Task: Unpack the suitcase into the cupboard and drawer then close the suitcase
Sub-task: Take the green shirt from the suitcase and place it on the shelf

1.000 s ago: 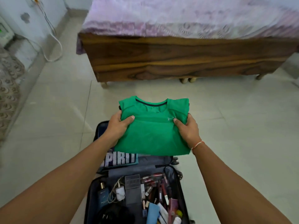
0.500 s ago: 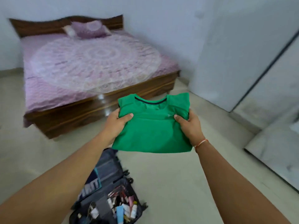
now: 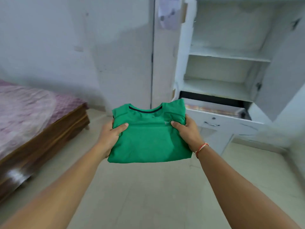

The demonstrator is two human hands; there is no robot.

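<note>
A firm two-sided grip is on show: the left hand (image 3: 110, 136) is clamped on one edge of the folded green shirt (image 3: 149, 134), thumb laid over the top and fingers tucked beneath, and the right hand (image 3: 188, 132) is matched on the other edge in the same way. The shirt is held flat and level in the air, collar pointing away, well above the floor (image 3: 148, 192) and touching nothing but the two hands. A red thread is worn at the right wrist.

Just beyond the shirt's far right corner the drawer (image 3: 219, 119) is seen pulled open, its front with a small handle facing the camera; what lies inside cannot be made out. Above it the cupboard (image 3: 227, 55) stands open, and its white shelves are seen bare as far as the blur allows. The bed (image 3: 38, 109) with its pink cover is passed on the left.

So the score, as it can be judged — one garment is in transit, not yet placed, and nothing is seen stowed on the shelves. The suitcase is not in view at all, so how much is left in it cannot be told. By this reckoning the task is at an early stage: the shirt is to be set on a shelf or in the drawer, whatever is left in the case is to be carried across, and only then is the suitcase to be closed — a step clearly not yet reached.
</note>
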